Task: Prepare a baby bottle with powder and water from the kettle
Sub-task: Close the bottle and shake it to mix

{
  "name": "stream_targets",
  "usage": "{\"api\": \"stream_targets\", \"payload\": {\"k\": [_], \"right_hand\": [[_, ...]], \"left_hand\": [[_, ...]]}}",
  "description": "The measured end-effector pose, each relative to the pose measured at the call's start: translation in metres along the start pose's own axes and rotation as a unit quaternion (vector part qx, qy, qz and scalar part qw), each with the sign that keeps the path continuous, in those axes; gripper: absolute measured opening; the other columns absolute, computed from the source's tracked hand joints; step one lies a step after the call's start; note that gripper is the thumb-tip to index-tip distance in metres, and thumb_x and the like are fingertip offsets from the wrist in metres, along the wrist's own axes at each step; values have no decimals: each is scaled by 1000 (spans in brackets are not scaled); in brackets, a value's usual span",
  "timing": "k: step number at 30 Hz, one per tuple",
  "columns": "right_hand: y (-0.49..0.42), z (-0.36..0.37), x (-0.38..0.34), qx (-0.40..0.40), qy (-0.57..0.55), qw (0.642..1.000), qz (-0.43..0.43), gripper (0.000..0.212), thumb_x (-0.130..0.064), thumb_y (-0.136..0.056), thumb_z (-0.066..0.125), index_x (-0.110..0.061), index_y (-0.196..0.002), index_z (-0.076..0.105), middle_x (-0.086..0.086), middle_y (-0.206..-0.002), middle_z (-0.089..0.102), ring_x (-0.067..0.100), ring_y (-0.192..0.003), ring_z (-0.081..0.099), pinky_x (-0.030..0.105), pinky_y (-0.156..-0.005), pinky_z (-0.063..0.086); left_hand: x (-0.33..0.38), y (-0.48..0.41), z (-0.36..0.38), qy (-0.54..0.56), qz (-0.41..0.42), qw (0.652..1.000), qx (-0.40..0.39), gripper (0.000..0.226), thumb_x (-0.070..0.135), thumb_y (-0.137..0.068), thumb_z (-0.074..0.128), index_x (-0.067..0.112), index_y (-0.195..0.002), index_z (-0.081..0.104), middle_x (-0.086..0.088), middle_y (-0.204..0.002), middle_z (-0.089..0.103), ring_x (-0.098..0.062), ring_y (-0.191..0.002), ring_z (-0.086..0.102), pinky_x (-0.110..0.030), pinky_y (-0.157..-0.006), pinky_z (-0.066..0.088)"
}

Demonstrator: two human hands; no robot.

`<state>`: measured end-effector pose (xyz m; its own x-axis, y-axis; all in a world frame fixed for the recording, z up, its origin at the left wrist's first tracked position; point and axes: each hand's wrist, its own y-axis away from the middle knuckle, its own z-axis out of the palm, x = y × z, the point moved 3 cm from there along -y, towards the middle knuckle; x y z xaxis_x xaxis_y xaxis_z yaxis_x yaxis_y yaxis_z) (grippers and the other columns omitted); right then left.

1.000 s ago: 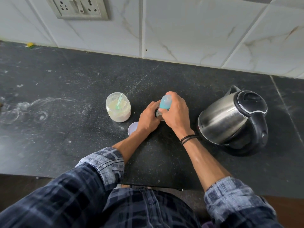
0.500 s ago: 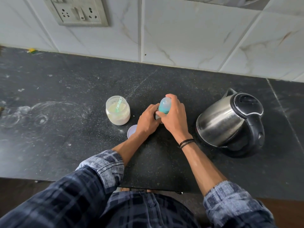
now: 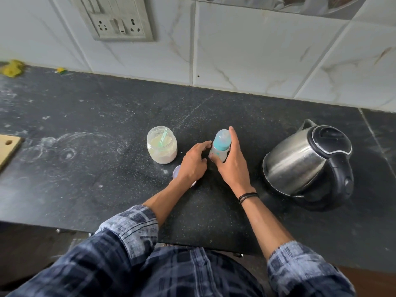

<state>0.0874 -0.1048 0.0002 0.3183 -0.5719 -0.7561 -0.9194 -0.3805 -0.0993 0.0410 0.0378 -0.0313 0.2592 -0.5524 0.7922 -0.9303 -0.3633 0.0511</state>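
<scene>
Black speckled counter [image 3: 85,172], white marbled wall tiles [image 3: 257,50], right hand [image 3: 232,168] gripping baby bottle [image 3: 221,142], left hand [image 3: 192,162] relaxed beside it

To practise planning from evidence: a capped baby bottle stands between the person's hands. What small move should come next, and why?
Probably the left hand should twist the teal top off the baby bottle, whose body the right hand holds. With the top on, neither powder nor water can enter, and the powder jar stands open, scoop inside.
</scene>
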Motion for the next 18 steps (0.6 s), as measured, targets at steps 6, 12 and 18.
{"api": "stream_targets", "payload": {"k": [6,12,18], "right_hand": [[1,3,-1,31,60,996,-53,90,-30,-90,80,-40,-154,16,13,-143,56,30,-123,61,47,-85,56],[-9,-11,-15,41,26,997,-61,95,-35,-83,86,-41,-152,21,-1,-148,54,24,-120,64,46,-89,57],[-11,-53,-41,173,-212,961,-34,99,-23,-79,90,-47,-151,25,-17,-135,58,12,-98,73,50,-88,60]], "left_hand": [[3,6,-11,24,4,999,29,69,-15,-81,50,12,-144,57,-3,-137,63,-17,-127,58,-31,-111,45],[3,11,-20,46,4,998,43,65,-13,-83,53,15,-141,59,1,-133,64,-12,-121,58,-23,-105,46],[0,21,-24,38,42,997,57,55,-6,-86,58,19,-135,64,6,-126,66,-12,-118,59,-28,-107,47]]}}
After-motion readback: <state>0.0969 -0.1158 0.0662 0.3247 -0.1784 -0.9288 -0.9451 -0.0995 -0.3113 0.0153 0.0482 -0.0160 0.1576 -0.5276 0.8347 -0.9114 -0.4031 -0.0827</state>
